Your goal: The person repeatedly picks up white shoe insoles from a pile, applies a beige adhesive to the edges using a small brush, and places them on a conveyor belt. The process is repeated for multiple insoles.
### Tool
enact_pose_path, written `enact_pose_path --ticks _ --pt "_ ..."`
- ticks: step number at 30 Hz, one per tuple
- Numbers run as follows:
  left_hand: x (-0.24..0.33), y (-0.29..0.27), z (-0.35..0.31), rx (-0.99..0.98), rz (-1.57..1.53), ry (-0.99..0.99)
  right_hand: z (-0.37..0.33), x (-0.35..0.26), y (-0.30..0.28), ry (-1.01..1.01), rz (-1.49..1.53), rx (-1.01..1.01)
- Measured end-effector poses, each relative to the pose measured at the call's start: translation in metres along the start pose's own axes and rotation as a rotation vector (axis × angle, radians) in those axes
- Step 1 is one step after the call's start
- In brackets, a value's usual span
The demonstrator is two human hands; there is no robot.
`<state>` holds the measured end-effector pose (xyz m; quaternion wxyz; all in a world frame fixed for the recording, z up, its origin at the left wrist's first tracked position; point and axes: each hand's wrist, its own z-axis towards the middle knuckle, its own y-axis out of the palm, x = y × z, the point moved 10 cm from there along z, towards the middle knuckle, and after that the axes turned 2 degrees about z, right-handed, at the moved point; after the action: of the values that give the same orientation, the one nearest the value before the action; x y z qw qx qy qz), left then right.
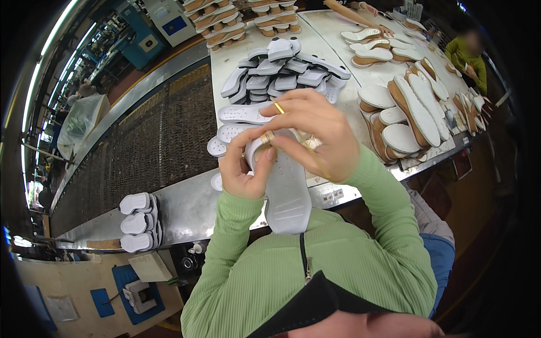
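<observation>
A white shoe sole (288, 200) hangs in front of my chest, its lower end near my jacket. My left hand (241, 169) is closed round its upper end, with thumb and fingers at the rim. My right hand (329, 132) reaches over the same end, its thumb and fingertips at a small tan-gold piece (267, 137) on the sole. A thin yellow stick-like tool (279, 107) shows between the right fingers; its full length is hidden. Just beyond my hands lie white perforated soles (243, 112), partly covered by them.
A heap of white-and-black soles (282, 67) stands on the table ahead. White-and-tan soles (414, 112) lie at right, with stacks (220, 25) behind. A dark mesh conveyor (146, 124) runs at left, beside stacked white soles (136, 222). Co-workers (469, 62) are across the table.
</observation>
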<state>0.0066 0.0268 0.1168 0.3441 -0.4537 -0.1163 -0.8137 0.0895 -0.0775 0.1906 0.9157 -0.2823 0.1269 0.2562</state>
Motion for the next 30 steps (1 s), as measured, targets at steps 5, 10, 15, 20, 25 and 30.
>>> enact_pose_path --ticks 5,10,15,20,25,30 --pt "0.016 0.0 -0.014 -0.059 0.025 0.036 0.007 -0.007 -0.026 0.179 0.319 0.017" --pt "0.027 0.002 -0.014 -0.087 0.06 0.126 0.012 -0.014 -0.028 0.208 0.331 -0.089" --pt "0.029 0.001 -0.015 -0.074 0.032 0.132 0.014 -0.017 -0.016 0.15 0.373 -0.045" --pt "0.035 0.001 -0.015 -0.067 0.06 0.177 0.016 -0.02 -0.01 0.09 0.249 -0.089" --pt "0.042 0.001 -0.012 -0.079 0.101 0.246 0.017 -0.02 -0.003 0.12 0.209 -0.133" --pt "0.042 0.001 -0.012 -0.066 0.091 0.247 0.016 -0.021 -0.003 0.102 0.215 -0.136"
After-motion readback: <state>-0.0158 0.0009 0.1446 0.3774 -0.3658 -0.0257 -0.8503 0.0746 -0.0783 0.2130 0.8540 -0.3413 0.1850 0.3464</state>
